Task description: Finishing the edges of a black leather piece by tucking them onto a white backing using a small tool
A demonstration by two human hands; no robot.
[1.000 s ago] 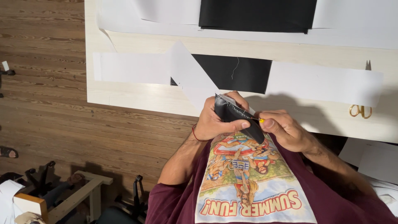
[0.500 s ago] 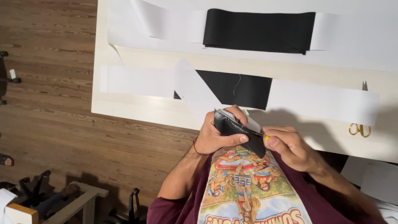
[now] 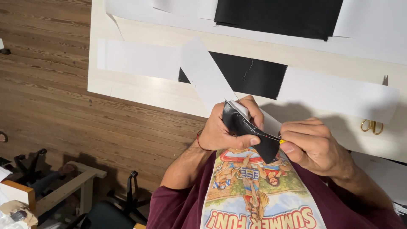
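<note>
With the view shifted slightly, the left hand [image 3: 224, 131] grips a folded black fabric piece [image 3: 250, 129] above the surface [image 3: 140, 91] edge, while the right hand [image 3: 316, 144] pinches a yellow-headed pin [image 3: 277, 139], which could prick the left thumb.

My left hand [image 3: 227, 129] covers much of the folded black fabric piece [image 3: 250, 131] in its grip, so its far face is hidden. My right hand [image 3: 313, 146] hides all but the yellow tip of the thin tool [image 3: 281, 141] it pinches; I cannot tell what kind it is. Right of my grip, the gold scissors [image 3: 372, 126] lie half under a white strip [image 3: 339, 95]. The large black cloth [image 3: 280, 17] beyond is cut off by the top edge.
</note>
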